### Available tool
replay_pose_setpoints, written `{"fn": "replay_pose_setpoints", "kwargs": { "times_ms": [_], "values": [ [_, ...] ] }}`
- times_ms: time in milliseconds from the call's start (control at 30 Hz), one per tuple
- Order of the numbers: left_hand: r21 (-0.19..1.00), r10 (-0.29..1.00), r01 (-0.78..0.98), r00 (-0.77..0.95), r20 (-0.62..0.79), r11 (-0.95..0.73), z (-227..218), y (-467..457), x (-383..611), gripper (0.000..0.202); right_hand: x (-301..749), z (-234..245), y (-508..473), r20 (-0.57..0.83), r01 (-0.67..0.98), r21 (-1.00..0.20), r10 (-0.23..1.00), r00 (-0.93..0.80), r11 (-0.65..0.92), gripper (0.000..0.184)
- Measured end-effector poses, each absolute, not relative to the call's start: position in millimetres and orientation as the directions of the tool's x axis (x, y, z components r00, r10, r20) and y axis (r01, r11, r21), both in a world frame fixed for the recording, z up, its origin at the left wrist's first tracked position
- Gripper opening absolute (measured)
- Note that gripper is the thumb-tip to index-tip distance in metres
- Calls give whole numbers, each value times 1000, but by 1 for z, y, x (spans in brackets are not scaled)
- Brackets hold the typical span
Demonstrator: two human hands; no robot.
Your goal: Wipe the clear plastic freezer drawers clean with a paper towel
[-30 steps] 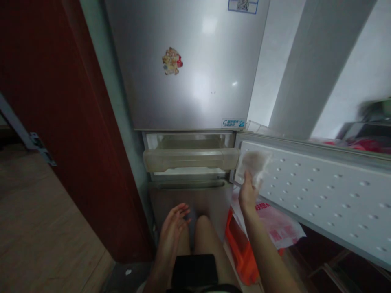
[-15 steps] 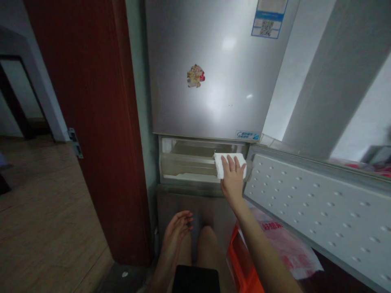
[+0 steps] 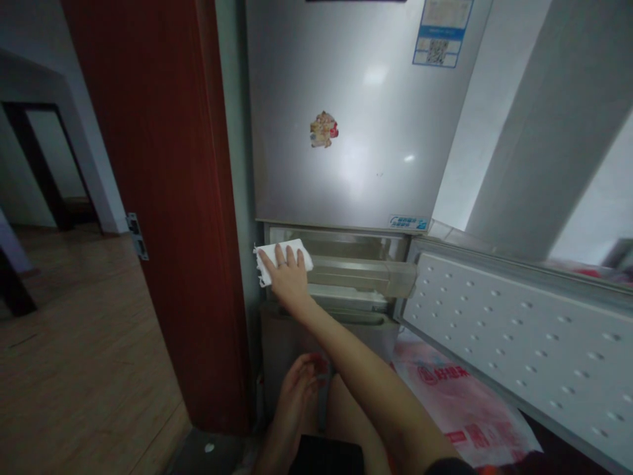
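My right hand (image 3: pixel 289 277) presses a folded white cloth (image 3: pixel 270 254) against the left end of a clear plastic drawer (image 3: pixel 356 274). Its fingers are spread over the cloth, and a ring shows on one of them. The drawer stands partly pulled out of the middle compartment of a silver fridge (image 3: pixel 356 158). Lower down, my left hand (image 3: pixel 301 379) hovers over my knees with loosely curled fingers, holding nothing; my right forearm passes close beside it.
The compartment's door (image 3: pixel 494 336), white and dimpled inside, hangs open to the right. Under it lies a plastic bag (image 3: pixel 469 396) with red print. A red-brown wooden door (image 3: pixel 163 198) stands at the left, close to the fridge, with tan floor (image 3: pixel 99 343) beyond.
My right hand has slid the white cloth leftward along the drawer front, from its right end to its left end. My left hand stays low near my knees. The view has shifted slightly.
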State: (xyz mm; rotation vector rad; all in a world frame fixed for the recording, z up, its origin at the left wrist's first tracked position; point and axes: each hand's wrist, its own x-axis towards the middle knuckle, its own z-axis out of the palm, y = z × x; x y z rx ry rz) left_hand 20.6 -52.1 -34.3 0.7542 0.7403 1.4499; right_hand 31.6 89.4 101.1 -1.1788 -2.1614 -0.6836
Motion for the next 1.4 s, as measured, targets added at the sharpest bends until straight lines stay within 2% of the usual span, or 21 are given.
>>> {"fn": "replay_pose_setpoints", "kwargs": {
  "times_ms": [267,567,767,933,1067,1233,1333,1400],
  "values": [
    [847,1000,-531,22,-20,28,-36,-50,17,39,68,99,84,695,872,234,554,-460,430,54],
    [869,999,-493,44,-15,35,-37,-52,15,40,206,84,55,726,938,292,595,-344,186,64],
    [862,998,-504,58,-25,51,-43,-48,16,47,280,75,42,737,977,206,649,-190,51,88],
    [842,999,-538,14,-44,45,-38,-38,11,49,271,75,43,758,994,106,646,-93,19,86],
    [846,999,-533,-8,-32,23,-35,-40,8,49,222,78,47,752,996,81,653,-90,44,78],
    [876,999,-480,-38,26,-41,-39,-29,4,44,142,84,60,734,986,78,660,-159,150,71],
    [894,967,-387,-204,155,-225,-31,0,-8,43,96,90,71,712,965,83,663,-231,247,60],
    [881,852,-208,-422,310,-424,-22,25,-19,46,68,94,77,704,941,89,648,-292,327,55]
  ]
}}
